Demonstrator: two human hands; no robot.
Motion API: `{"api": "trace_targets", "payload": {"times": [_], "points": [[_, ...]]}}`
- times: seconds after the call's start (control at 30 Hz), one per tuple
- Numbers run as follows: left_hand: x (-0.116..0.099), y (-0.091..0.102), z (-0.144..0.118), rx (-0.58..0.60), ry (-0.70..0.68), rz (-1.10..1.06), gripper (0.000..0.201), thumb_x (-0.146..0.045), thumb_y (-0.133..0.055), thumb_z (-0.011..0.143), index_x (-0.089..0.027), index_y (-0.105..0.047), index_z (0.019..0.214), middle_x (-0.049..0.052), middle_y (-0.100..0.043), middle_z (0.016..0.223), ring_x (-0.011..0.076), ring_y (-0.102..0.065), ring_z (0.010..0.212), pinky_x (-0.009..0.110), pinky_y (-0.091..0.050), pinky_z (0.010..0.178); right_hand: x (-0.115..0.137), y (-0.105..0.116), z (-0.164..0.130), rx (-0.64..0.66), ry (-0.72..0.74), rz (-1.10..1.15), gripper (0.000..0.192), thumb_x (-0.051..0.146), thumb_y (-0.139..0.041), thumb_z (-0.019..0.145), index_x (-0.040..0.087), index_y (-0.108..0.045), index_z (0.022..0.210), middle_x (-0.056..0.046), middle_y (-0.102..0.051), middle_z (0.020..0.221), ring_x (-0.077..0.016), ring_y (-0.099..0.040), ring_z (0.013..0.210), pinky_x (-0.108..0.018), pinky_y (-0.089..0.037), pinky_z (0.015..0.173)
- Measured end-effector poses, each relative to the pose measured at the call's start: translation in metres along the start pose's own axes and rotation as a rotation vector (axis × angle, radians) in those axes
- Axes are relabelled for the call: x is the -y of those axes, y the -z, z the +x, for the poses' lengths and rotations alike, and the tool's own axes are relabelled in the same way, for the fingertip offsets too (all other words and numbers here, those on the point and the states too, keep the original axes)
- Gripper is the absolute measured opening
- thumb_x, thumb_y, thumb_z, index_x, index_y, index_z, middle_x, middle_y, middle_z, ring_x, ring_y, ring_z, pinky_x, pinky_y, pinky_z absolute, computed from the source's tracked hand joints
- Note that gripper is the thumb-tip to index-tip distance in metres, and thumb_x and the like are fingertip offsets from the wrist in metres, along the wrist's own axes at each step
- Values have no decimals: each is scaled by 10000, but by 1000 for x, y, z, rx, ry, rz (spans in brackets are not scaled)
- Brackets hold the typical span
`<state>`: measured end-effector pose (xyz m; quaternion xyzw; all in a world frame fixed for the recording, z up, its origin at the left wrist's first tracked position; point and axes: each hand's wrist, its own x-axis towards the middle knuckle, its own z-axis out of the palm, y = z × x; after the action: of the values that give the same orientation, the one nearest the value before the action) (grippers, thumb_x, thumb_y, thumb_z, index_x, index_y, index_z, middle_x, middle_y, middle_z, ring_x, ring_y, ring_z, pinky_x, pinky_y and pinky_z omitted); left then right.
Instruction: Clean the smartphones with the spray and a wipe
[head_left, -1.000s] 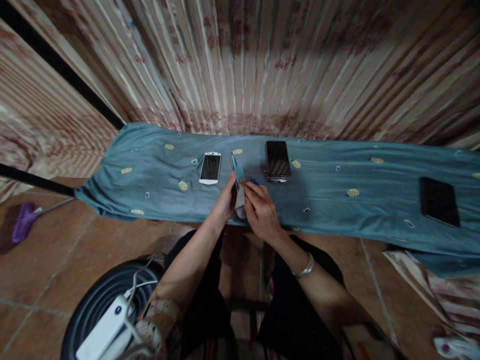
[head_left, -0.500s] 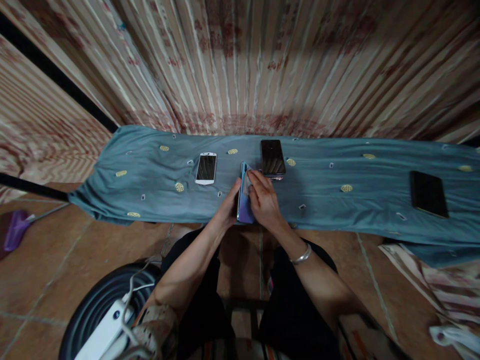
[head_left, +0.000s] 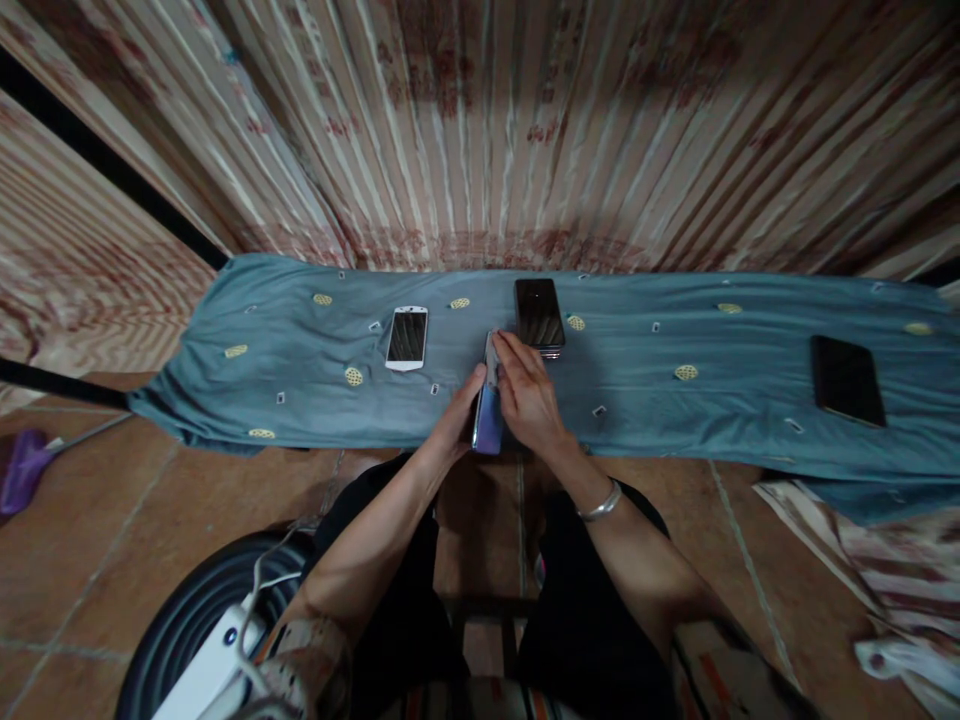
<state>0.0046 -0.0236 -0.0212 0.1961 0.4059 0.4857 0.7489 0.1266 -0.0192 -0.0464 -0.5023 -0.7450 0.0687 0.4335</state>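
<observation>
My left hand [head_left: 454, 412] is closed round the left edge of a blue-purple phone [head_left: 488, 428], tilted with its shiny back partly facing me. My right hand [head_left: 529, 400] presses a small greyish piece, seemingly a cloth [head_left: 492, 368], against the upper part of that back. Its fingers are together and hide much of the piece. Left of my hands, a white phone [head_left: 407, 338] lies with its dark screen up. Just beyond my right fingers is a stack of phones [head_left: 538, 312], a black one on top.
A blue-green cloth with yellow prints [head_left: 637, 420] covers the long narrow table. Toward its right end lies a dark case or tablet-like item [head_left: 847, 382]. Pleated curtains [head_left: 480, 150] hang behind. On the lower left, a white power strip [head_left: 214, 660] rests on a black round stool [head_left: 157, 620].
My right hand and the greyish piece have shifted slightly on the phone, covering more of its top end. The phone has turned a little more edge-on. The view has moved slightly.
</observation>
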Motion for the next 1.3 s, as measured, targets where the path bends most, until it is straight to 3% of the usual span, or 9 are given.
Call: {"api": "trace_targets", "payload": {"times": [0.1, 0.2, 0.33, 0.43, 0.63, 0.83, 0.97, 1.13, 1.3], "points": [[7, 7, 6, 73, -4, 38, 434, -395, -672, 954, -143, -732, 1302, 106, -786, 1184, 266, -679, 1263, 395, -497, 1147, -2, 2, 2, -6, -14, 11, 541, 254, -333, 1057, 164, -496, 1564, -162, -576, 1556, -275, -523, 1463, -542, -411, 1249], [9, 13, 11, 66, -18, 144, 462, -484, -704, 919, -167, -754, 1250, 102, -788, 1127, 270, -696, 1208, 398, -543, 1067, -1, 4, 2, -7, -10, 15, 544, 275, -325, 1069, 169, -469, 1583, -161, -564, 1571, -266, -505, 1484, -538, -397, 1261], [9, 19, 14, 31, -60, 262, 495, -582, -803, 796, -137, -793, 1011, 93, -775, 872, 303, -731, 1033, 401, -579, 901, -1, 7, 0, -7, 9, 1, 563, 237, -315, 1060, 167, -429, 1607, -158, -536, 1597, -254, -474, 1511, -538, -372, 1279], [8, 21, 14, 25, -118, 337, 548, -648, -834, 720, -125, -773, 869, 80, -742, 752, 295, -733, 917, 383, -569, 802, 1, 8, -1, 13, 27, -5, 550, 211, -333, 1048, 160, -481, 1576, -166, -545, 1587, -264, -488, 1499, -542, -389, 1268], [5, 20, 13, 12, -113, 279, 502, -568, -849, 744, -122, -786, 967, 90, -774, 833, 263, -737, 905, 359, -559, 779, 6, 9, -3, 58, 44, 39, 525, 163, -385, 1025, 220, -576, 1510, -128, -589, 1553, -265, -534, 1454, -546, -409, 1265], [7, 17, 8, 38, -39, 287, 555, -592, -910, 643, -109, -785, 887, 62, -726, 699, 252, -716, 805, 338, -524, 732, -4, 9, 0, 61, -10, 60, 617, 159, -365, 998, 210, -436, 1609, -99, -513, 1627, -243, -443, 1535, -535, -337, 1315], [5, 15, 5, 79, -20, 259, 600, -658, -897, 612, -130, -788, 876, 63, -748, 733, 255, -728, 841, 330, -532, 749, -13, 3, -2, 63, -59, 65, 631, 189, -366, 996, 195, -390, 1627, -98, -489, 1645, -232, -421, 1550, -524, -322, 1324], [0, 13, 3, 79, -26, 209, 590, -632, -894, 628, -131, -781, 919, 58, -764, 775, 263, -738, 894, 325, -540, 756, -24, -5, -4, 51, -108, 104, 606, 213, -394, 973, 119, -471, 1567, -157, -550, 1587, -258, -486, 1504, -533, -346, 1304], [2, 11, 4, 103, -14, 186, 522, -602, -883, 660, -141, -771, 879, 65, -775, 802, 289, -745, 958, 341, -556, 799, -34, -11, -4, -9, -200, 216, 564, 245, -450, 955, 197, -554, 1507, -109, -612, 1540, -246, -565, 1441, -503, -420, 1252]]}}
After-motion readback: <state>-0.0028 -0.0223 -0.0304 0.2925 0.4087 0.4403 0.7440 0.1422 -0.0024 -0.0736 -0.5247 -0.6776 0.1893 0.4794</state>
